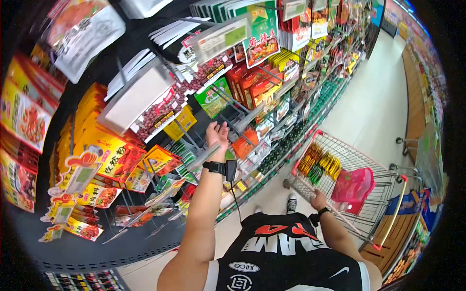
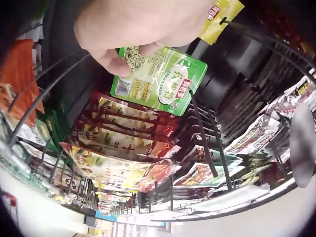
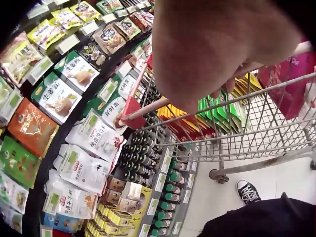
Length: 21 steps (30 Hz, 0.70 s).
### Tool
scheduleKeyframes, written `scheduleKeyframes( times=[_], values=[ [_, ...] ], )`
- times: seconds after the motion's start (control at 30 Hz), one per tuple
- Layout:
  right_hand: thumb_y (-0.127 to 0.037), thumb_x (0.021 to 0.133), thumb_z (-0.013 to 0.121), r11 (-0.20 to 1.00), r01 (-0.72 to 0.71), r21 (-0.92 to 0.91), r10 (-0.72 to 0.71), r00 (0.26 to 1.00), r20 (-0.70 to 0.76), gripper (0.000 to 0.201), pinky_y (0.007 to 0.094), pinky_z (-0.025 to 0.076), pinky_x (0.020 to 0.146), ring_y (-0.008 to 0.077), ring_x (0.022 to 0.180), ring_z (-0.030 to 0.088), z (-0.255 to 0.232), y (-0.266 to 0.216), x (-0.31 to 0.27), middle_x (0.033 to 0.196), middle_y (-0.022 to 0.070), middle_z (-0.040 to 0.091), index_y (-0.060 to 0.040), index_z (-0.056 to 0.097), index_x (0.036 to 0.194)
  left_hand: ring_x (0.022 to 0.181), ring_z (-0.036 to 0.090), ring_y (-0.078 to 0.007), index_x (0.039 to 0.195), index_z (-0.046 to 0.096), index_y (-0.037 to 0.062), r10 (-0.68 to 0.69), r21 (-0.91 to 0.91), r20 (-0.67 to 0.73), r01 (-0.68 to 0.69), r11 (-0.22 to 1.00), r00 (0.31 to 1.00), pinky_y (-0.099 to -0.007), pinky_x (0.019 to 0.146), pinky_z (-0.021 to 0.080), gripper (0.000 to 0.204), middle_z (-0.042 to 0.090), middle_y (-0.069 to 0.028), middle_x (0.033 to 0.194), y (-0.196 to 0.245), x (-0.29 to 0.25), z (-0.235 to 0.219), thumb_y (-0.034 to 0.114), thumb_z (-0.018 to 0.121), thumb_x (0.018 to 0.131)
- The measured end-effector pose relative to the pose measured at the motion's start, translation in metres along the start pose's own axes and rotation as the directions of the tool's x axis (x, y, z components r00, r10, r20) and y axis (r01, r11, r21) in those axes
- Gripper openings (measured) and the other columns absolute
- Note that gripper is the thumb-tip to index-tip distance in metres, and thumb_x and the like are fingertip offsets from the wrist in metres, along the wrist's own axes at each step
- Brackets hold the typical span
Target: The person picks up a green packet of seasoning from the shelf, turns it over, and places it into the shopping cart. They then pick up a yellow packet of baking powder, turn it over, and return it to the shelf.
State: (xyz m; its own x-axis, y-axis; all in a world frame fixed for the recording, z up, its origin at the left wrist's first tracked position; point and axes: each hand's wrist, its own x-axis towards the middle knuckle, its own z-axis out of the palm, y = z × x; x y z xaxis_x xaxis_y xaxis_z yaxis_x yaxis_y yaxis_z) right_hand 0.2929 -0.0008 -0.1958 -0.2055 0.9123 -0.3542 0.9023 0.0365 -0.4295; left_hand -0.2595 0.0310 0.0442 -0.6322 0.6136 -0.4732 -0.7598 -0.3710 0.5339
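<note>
My left hand (image 1: 217,131) reaches up to the hanging rack and pinches the corner of a green snack packet (image 2: 160,79) that hangs on a wire hook; its fingertips (image 2: 116,61) overlap the packet's edge. In the head view the same green packet (image 1: 212,99) hangs just above that hand. My right hand (image 1: 318,199) is down at my right side and grips the red-edged rim of a wire shopping cart (image 1: 310,140). Seen from the right wrist, the right hand (image 3: 222,84) curls over the cart's rim bar (image 3: 148,107).
The cart holds yellow and green packets (image 1: 320,165) and a pink bag (image 1: 353,186). Racks of hanging packets (image 1: 111,155) fill the left, with bottles on low shelves (image 3: 140,163). The pale aisle floor (image 1: 369,106) runs ahead. Another cart (image 1: 427,155) stands at right.
</note>
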Motion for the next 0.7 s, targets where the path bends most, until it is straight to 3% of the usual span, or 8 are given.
scheduleKeyframes(
  times=[0.03,0.13,0.17,0.27,0.4,0.5,0.6,0.7],
  values=[
    [-0.030,0.079,0.068,0.999,0.003,-0.041,-0.006,0.998,-0.067,0.059,0.0431,0.043,0.104,0.0374,0.119,0.056,0.007,0.002,-0.003,0.124,0.0217,0.062,-0.0008,0.056,0.128,0.096,0.063,-0.0269,0.136,0.037,0.0061,-0.045,-0.036,0.004,0.045,0.998,0.999,-0.0364,0.072,0.050,0.056,0.041,-0.0104,0.141,-0.001,0.007,0.001,0.015,0.061,0.087],
    [-0.030,0.079,0.068,0.999,-0.052,-0.005,0.052,0.998,-0.032,0.058,0.0418,0.044,0.103,0.0372,0.118,0.057,0.000,-0.007,-0.005,0.125,0.0227,0.062,-0.0009,0.057,0.128,0.097,0.063,-0.0272,0.134,0.040,0.0072,0.031,-0.007,0.093,-0.031,1.000,0.995,-0.0360,0.072,0.050,0.052,0.043,-0.0082,0.137,0.000,-0.023,0.020,0.015,0.061,0.087],
    [-0.030,0.080,0.067,0.998,-0.070,0.010,0.070,0.997,-0.012,0.059,0.0414,0.044,0.103,0.0373,0.119,0.058,0.001,-0.007,-0.002,0.126,0.0231,0.061,-0.0007,0.056,0.129,0.096,0.063,-0.0267,0.126,0.045,0.0086,0.034,-0.008,0.154,-0.033,0.999,0.988,-0.0362,0.071,0.050,0.042,0.046,-0.0064,0.131,0.000,-0.021,0.017,0.015,0.060,0.088],
    [-0.030,0.081,0.067,0.994,-0.095,0.050,0.096,0.995,-0.008,0.059,0.0412,0.044,0.103,0.0380,0.120,0.057,0.000,-0.011,-0.005,0.127,0.0236,0.060,-0.0006,0.055,0.130,0.117,0.055,-0.0303,0.150,0.022,0.0035,-0.006,0.047,0.241,-0.005,0.999,0.970,-0.0358,0.075,0.054,0.065,0.025,-0.0121,0.155,0.004,-0.028,0.014,0.016,0.055,0.096],
    [-0.032,0.083,0.066,0.996,-0.082,-0.038,0.083,0.996,0.032,0.063,0.0418,0.043,0.103,0.0395,0.120,0.056,-0.008,-0.019,-0.010,0.126,0.0261,0.060,0.0012,0.051,0.133,0.123,0.052,-0.0318,0.148,0.022,0.0010,-0.024,-0.060,0.170,0.034,0.998,0.985,-0.0380,0.078,0.051,0.067,0.019,-0.0149,0.157,0.008,-0.020,0.015,0.016,0.058,0.094],
    [-0.033,0.083,0.066,0.998,-0.066,-0.005,0.066,0.998,0.017,0.062,0.0419,0.043,0.103,0.0398,0.119,0.056,-0.006,-0.017,-0.009,0.125,0.0276,0.060,0.0017,0.051,0.132,0.126,0.049,-0.0303,0.148,0.020,0.0015,0.000,-0.099,0.291,0.030,0.995,0.957,-0.0377,0.081,0.049,0.066,0.021,-0.0153,0.155,0.016,-0.016,0.014,0.017,0.057,0.095],
    [-0.032,0.082,0.066,0.999,-0.045,0.007,0.045,0.999,0.018,0.061,0.0419,0.044,0.102,0.0398,0.119,0.056,-0.002,-0.012,-0.001,0.126,0.0270,0.059,0.0015,0.052,0.132,0.128,0.047,-0.0289,0.146,0.024,0.0013,0.020,-0.089,0.250,0.002,0.996,0.968,-0.0361,0.082,0.048,0.062,0.024,-0.0157,0.154,0.017,-0.027,0.017,0.019,0.057,0.097],
    [-0.031,0.082,0.065,1.000,-0.001,-0.003,0.001,1.000,-0.007,0.060,0.0425,0.044,0.103,0.0394,0.119,0.057,0.001,-0.005,-0.004,0.125,0.0263,0.060,0.0005,0.054,0.131,0.107,0.057,-0.0237,0.137,0.038,0.0013,-0.021,-0.031,0.161,0.026,0.999,0.987,-0.0339,0.075,0.048,0.051,0.042,-0.0137,0.140,0.010,-0.017,0.012,0.021,0.061,0.096]
  ],
)
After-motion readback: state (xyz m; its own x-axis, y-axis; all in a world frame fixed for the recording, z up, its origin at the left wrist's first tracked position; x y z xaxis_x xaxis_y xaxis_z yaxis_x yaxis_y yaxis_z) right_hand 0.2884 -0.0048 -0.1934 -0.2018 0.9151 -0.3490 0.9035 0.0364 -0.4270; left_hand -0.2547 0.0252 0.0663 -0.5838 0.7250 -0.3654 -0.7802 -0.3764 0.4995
